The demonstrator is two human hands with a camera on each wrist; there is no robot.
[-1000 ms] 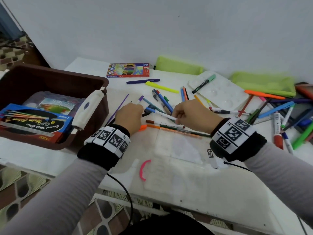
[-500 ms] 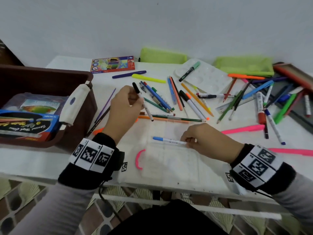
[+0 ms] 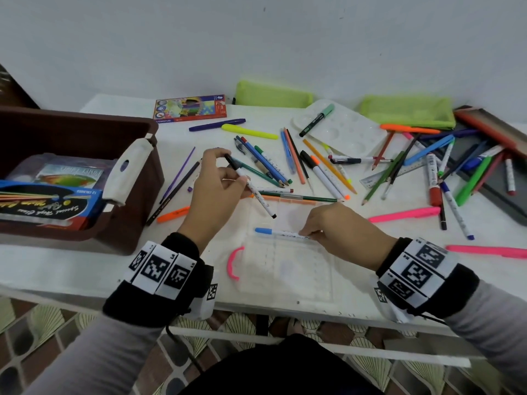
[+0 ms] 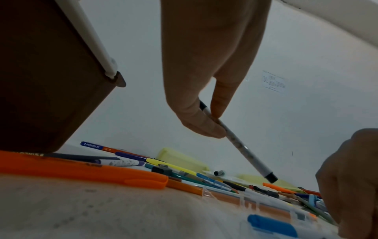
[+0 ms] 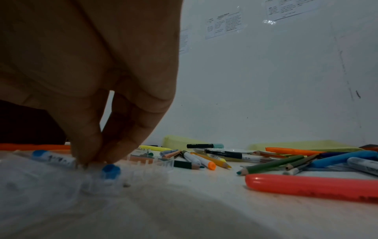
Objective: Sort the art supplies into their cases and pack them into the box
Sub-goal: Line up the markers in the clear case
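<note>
On the white worktop [image 3: 370, 283], both my hands are busy with pens over a clear case

My left hand [image 3: 216, 186] is raised above the surface and pinches a black-capped pen [image 3: 251, 189] between thumb and fingers, the pen slanting down toward the clear case [image 3: 285, 269], its lower tip in the air. My right hand [image 3: 339, 232] is low, fingertips pinching the tail end of a blue-capped pen [image 3: 278, 232] that lies flat across the far part of the case. A pink loop handle [image 3: 232, 262] sits at the case's left edge. To my left stands the brown box [image 3: 85, 129], with packs of supplies already inside. Loose pens, pencils and markers lie scattered beyond my hands, along with a white palette [image 3: 345, 129], two green pouches [image 3: 407, 111] and a coloured-pencil box [image 3: 191, 108] near the wall
</note>
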